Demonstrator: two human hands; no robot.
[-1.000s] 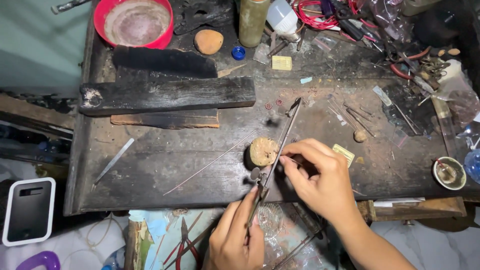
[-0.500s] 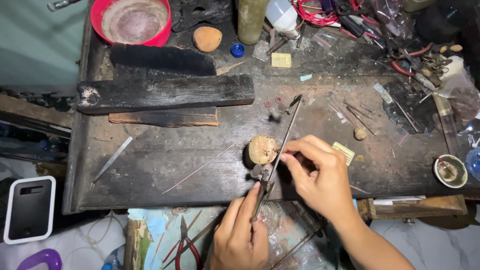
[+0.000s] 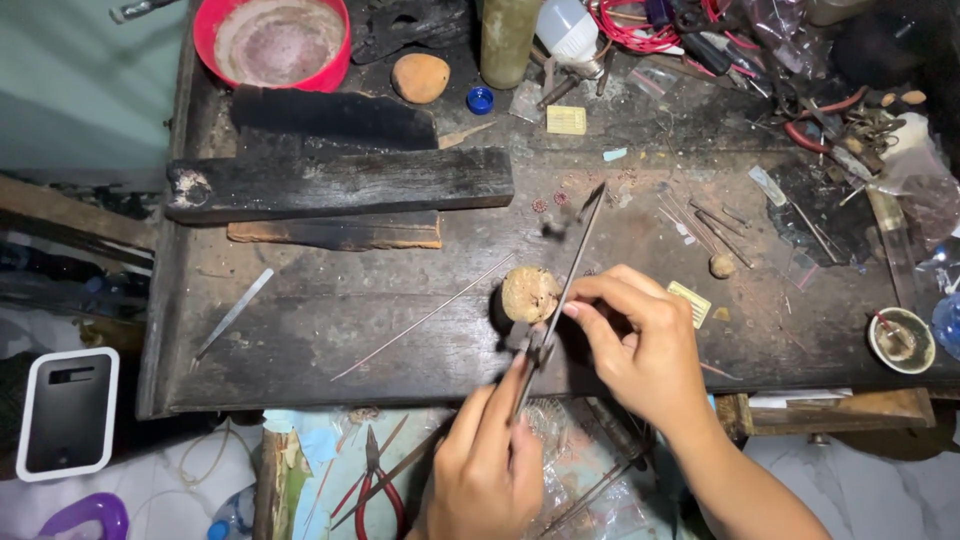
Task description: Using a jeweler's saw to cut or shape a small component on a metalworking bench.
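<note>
Head view: left hand (image 3: 490, 460) and right hand (image 3: 640, 340) both pinch long tweezers (image 3: 565, 280) beside a round lump (image 3: 530, 293) on the table (image 3: 330, 320). Red bowl (image 3: 275, 40) holds grey residue.

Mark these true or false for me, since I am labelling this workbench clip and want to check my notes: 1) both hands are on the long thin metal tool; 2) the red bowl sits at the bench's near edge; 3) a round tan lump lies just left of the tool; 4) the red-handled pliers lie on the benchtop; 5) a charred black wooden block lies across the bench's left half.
1) True: the left hand and right hand both pinch the long thin metal tool.
2) False: the red bowl sits at the far left corner.
3) True: the round tan lump lies beside it.
4) False: the red-handled pliers lie below the bench's front edge.
5) True: the charred black wooden block lies there.
</note>
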